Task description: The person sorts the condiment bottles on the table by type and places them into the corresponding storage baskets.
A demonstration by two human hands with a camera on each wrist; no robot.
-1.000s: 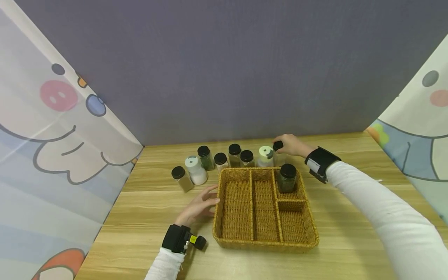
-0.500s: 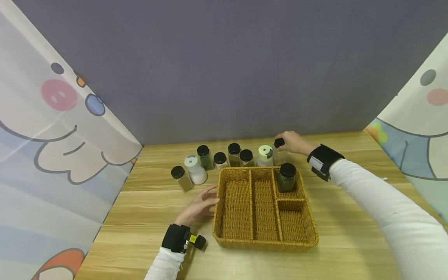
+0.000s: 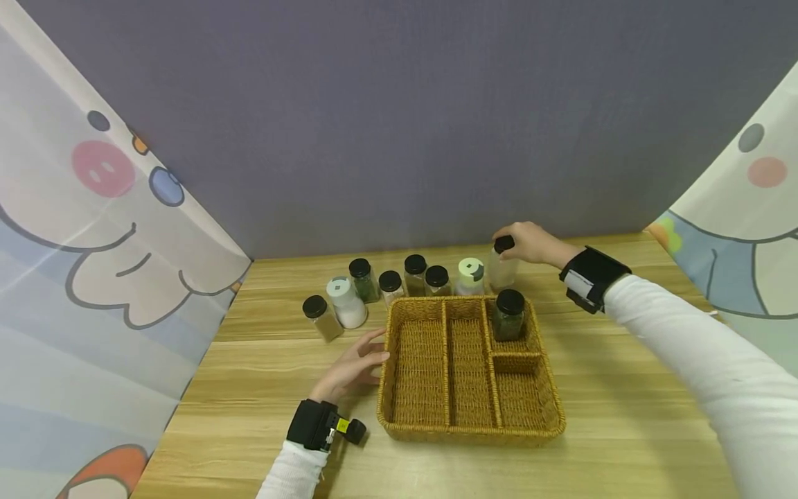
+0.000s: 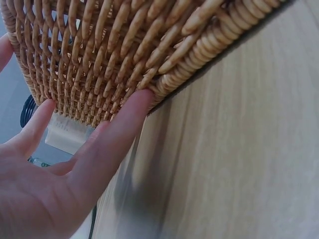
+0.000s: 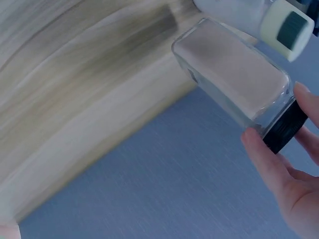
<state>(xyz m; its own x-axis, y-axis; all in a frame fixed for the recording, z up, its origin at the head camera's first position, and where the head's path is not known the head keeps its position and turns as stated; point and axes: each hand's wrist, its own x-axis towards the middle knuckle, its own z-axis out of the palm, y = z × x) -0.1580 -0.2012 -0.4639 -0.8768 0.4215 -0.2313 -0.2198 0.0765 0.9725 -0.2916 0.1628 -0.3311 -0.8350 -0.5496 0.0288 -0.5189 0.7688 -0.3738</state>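
At the table's [image 3: 262,360] far side, just R of the pale-lid bottle [image 3: 471,278], is the jar [image 3: 501,272]: clear, squarish, blk lid [image 5: 285,127], pale contents. Base on the wood or just off it, can't tell. R hand [image 3: 535,244] pinches it up top, fingertips & thumb around lid and shoulder. Looks like glass, so prob. fairly light but stiff, slick & breakable; best hold shd be lid rim if screwed tight, else flat sides just below, thumb opp. fingers.

Nearer the person: 1 woven basket [image 3: 474,434], 4 compartments (2 long, 2 small), w/ 1 green-filled jar [image 3: 508,324] upright in far R one. L hand [image 3: 352,367] grasps nothing, fingers loosely spread, touching basket's L wall.

Count: 7 blk-lid jars total, i.e. 1 held, 1 in basket, 5 on table; 2 bottles, pale-lid one + white-lid bottle [image 3: 349,306], 2nd from L. Behind: 1 grey panel [image 3: 399,125], cartoon sheet each side, so 2.
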